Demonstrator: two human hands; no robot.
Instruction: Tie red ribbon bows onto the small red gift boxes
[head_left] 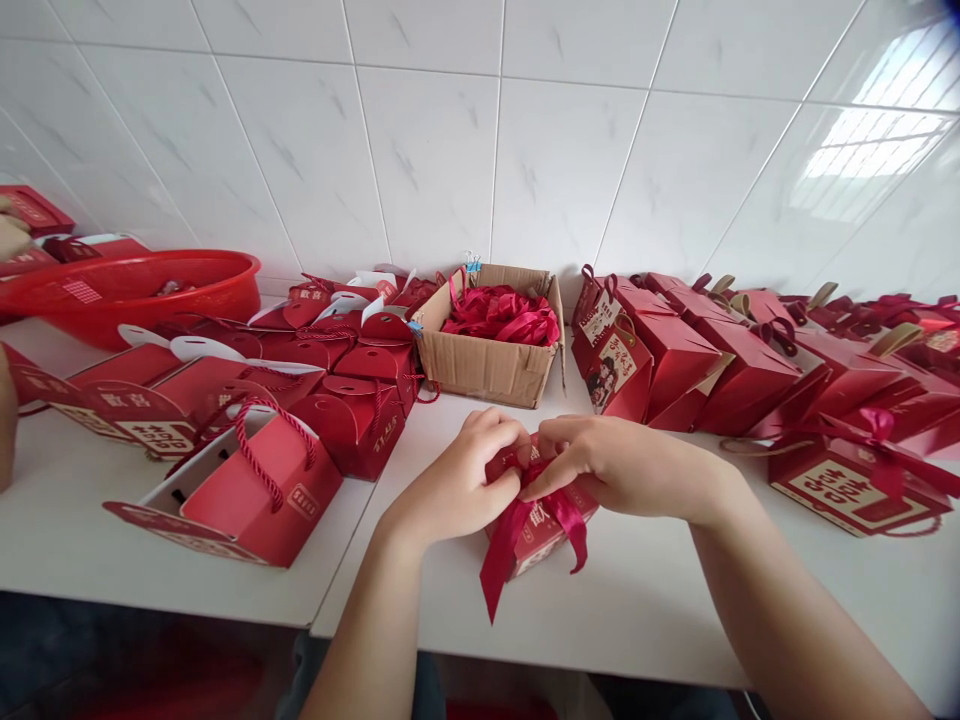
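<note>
A small red gift box (536, 550) with pale lettering stands on the white table in front of me. Crimson satin ribbon (504, 560) lies over its top, with two tails hanging down the near side. My left hand (480, 470) pinches the ribbon at the top of the box from the left. From the right, my right hand (611, 460) curls over the same spot, its fingertips closed on the ribbon near the left ones. The fingers hide the knot or loop between them.
A cardboard carton (487, 372) of crimson ribbons stands behind my hands. Open red boxes (277, 490) with cord handles crowd the left, before a red basin (157, 290). Rows of closed boxes (682, 360) line the right, near a bow-tied box (847, 490). Another person's arm (6, 420) shows far left.
</note>
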